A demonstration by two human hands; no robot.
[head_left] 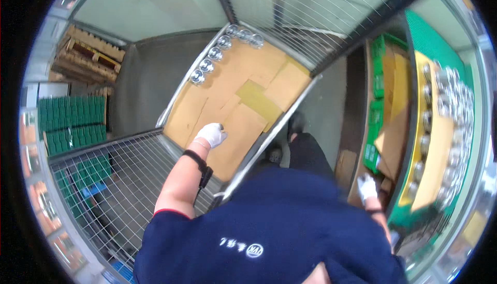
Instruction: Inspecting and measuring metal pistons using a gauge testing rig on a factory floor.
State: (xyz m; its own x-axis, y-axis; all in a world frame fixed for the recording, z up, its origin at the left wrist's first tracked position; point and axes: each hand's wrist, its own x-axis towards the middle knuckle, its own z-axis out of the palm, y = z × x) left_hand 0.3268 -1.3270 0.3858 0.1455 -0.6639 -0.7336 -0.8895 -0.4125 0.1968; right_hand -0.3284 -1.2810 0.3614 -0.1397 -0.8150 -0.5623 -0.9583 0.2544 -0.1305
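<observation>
My left hand [211, 135], in a white glove, is over the near left part of a cardboard sheet [228, 103] lying in a wire-sided cage. Its fingers are curled, and a small dark spot shows at the fingertips; what it is, I cannot make out. Shiny clear glass-like pieces [215, 54], round and several in number, stand in a row along the sheet's far left edge and far corner. Off to the right, my gloved right hand [367, 187] is low beside brown cardboard [392, 144] at a shelf. Its fingers are too small and blurred to read.
Green crates [374, 134] sit at the right under a shelf carrying rows of similar clear pieces [453, 123]. Wire mesh panels [129, 185] flank the cage. Green stacked containers [72, 123] and wooden pallets [88, 56] stand at the left.
</observation>
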